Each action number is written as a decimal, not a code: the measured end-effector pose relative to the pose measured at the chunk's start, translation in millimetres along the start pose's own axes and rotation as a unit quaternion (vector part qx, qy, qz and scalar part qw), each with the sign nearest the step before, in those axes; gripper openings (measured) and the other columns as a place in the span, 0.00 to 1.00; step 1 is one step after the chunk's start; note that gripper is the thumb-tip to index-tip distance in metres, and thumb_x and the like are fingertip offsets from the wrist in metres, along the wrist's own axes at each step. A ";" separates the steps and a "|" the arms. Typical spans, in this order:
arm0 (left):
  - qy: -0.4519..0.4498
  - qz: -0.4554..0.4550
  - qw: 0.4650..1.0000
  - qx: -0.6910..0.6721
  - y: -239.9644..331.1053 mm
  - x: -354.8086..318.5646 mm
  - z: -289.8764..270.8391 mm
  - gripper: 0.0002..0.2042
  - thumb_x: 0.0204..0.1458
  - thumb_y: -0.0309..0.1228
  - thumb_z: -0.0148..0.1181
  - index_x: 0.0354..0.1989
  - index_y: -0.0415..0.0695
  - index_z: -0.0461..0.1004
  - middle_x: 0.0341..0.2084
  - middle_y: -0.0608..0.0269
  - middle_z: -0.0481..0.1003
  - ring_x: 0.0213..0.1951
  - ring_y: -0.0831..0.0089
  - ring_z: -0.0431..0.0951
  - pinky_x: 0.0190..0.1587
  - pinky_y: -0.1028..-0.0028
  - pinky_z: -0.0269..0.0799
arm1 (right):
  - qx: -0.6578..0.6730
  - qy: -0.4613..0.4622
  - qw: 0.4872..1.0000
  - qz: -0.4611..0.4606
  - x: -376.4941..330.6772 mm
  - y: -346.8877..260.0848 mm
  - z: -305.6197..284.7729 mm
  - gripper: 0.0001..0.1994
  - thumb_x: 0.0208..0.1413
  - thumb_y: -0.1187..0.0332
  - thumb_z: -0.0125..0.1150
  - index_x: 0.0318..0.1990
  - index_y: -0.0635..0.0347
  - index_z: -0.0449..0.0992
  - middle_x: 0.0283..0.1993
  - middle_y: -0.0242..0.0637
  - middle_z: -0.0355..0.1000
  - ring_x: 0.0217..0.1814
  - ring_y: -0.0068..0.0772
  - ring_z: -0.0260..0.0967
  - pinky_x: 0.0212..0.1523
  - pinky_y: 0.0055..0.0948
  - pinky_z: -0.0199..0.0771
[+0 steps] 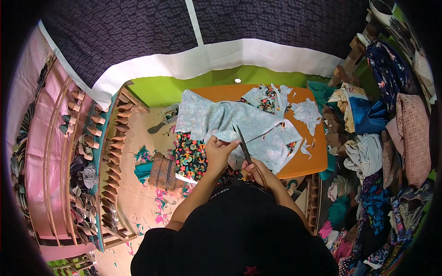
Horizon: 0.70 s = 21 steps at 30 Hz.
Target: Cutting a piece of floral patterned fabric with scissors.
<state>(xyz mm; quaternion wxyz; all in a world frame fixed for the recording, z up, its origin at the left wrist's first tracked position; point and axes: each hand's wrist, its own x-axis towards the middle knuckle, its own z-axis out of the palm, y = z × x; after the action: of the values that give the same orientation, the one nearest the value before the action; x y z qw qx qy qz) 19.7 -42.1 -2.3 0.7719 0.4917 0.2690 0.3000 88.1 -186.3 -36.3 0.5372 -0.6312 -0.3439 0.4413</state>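
Observation:
A pale blue patterned cloth [230, 119] lies spread over the orange table [313, 158]. My left hand [217, 151] pinches the near edge of this cloth and holds it up. My right hand [254, 171] grips a pair of dark scissors [243, 143] whose blades point away from me into the cloth beside the left fingers. A black cloth with bright flowers [191, 158] hangs off the table's left side under the blue one. Cut scraps of pale blue cloth [307, 112] lie on the right of the table.
A heap of folded and loose fabrics [377, 138] fills the right side. Wooden racks with several spools [99, 138] stand at the left. Cloth scraps [159, 202] litter the tiled floor. A dark curtain with a white band [207, 57] hangs behind the table.

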 end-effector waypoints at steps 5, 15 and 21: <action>0.006 0.005 1.000 -0.003 -1.2 -0.6 -1.9 0.14 0.37 0.18 0.61 0.34 0.34 0.65 0.28 0.56 0.73 0.30 0.74 0.74 0.35 0.78 0.71 | -0.014 -0.004 1.000 0.007 0.7 -0.9 2.3 0.37 0.39 0.30 0.36 0.32 0.62 0.63 0.18 0.25 0.54 0.18 0.16 0.52 0.17 0.16 0.54; 0.024 0.007 0.999 -0.020 0.3 -5.9 -4.0 0.13 0.37 0.17 0.60 0.33 0.35 0.65 0.27 0.58 0.73 0.30 0.76 0.73 0.35 0.80 0.70 | -0.022 -0.016 1.000 0.008 5.6 1.9 3.4 0.34 0.39 0.30 0.36 0.26 0.57 0.59 0.17 0.24 0.52 0.17 0.15 0.50 0.16 0.15 0.51; 0.051 0.004 0.999 -0.013 0.5 -11.7 -4.8 0.13 0.36 0.17 0.61 0.32 0.35 0.65 0.26 0.58 0.73 0.29 0.76 0.73 0.33 0.80 0.70 | -0.005 -0.045 0.999 0.019 4.6 -2.4 0.2 0.33 0.38 0.31 0.39 0.28 0.57 0.59 0.19 0.23 0.51 0.19 0.15 0.48 0.18 0.15 0.52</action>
<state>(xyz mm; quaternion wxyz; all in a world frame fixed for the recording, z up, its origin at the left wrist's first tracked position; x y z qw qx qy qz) 8.3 -47.6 -2.3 0.7625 0.4662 0.3025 0.3312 89.8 -181.7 -34.9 0.5096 -0.6197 -0.3578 0.4777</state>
